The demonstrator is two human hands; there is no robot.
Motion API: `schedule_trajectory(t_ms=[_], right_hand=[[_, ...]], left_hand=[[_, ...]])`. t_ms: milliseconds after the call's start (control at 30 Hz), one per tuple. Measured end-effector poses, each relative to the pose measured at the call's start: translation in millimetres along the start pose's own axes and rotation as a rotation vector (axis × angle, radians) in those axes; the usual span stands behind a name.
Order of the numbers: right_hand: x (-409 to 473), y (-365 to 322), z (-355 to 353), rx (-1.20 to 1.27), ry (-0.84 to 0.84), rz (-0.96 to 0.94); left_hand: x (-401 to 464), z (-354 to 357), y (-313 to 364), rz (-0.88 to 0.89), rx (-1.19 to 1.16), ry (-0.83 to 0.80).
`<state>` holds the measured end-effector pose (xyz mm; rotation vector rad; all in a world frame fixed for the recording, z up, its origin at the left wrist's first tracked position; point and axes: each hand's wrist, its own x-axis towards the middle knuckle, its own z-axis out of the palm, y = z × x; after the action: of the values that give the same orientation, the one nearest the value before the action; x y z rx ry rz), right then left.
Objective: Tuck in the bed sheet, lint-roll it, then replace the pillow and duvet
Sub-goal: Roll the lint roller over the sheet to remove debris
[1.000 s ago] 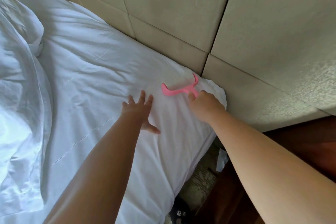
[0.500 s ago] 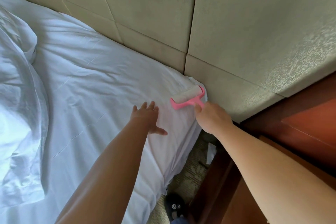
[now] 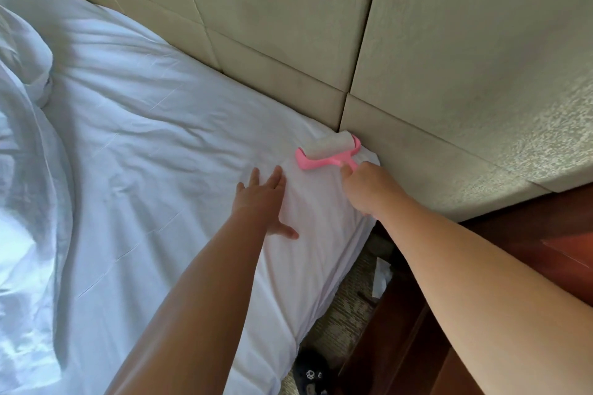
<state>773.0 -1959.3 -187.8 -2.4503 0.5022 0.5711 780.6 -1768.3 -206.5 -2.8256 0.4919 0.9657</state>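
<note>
At the mattress corner by the padded headboard (image 3: pixel 417 51), the right hand (image 3: pixel 369 189) has its fingers (image 3: pixel 346 170) curled round the pink lint roller (image 3: pixel 327 151) handle, roll resting on the white bed sheet (image 3: pixel 160 144). Beside it, the left hand (image 3: pixel 261 202) presses flat, fingers spread. The bunched duvet (image 3: pixel 22 170) lies far left.

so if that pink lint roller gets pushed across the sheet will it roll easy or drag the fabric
The lint roller probably rolls easily, since its white drum sits flat on the sheet. Its sticky surface may tug the loose, creased fabric, which is likely why the left hand lies flat beside it. It looks light: the right hand holds it by a thin handle.
</note>
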Motion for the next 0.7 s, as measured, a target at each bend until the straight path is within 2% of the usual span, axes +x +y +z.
schedule_trajectory(t_ms=[167, 367, 700], right_hand=[[8.0, -10.6, -1.0, -0.038, 0.063, -0.045], [0.9, -8.2, 3.0, -0.016, 0.031, -0.013], [-72.1, -15.5, -4.6, -0.11, -0.028, -0.005]], left_hand=[[3.3, -2.3, -2.6, 0.017, 0.008, 0.017], [-9.3, -2.8, -13.6, 0.024, -0.003, 0.018], [-78.9, 19.8, -29.0, -0.015, 0.034, -0.043]])
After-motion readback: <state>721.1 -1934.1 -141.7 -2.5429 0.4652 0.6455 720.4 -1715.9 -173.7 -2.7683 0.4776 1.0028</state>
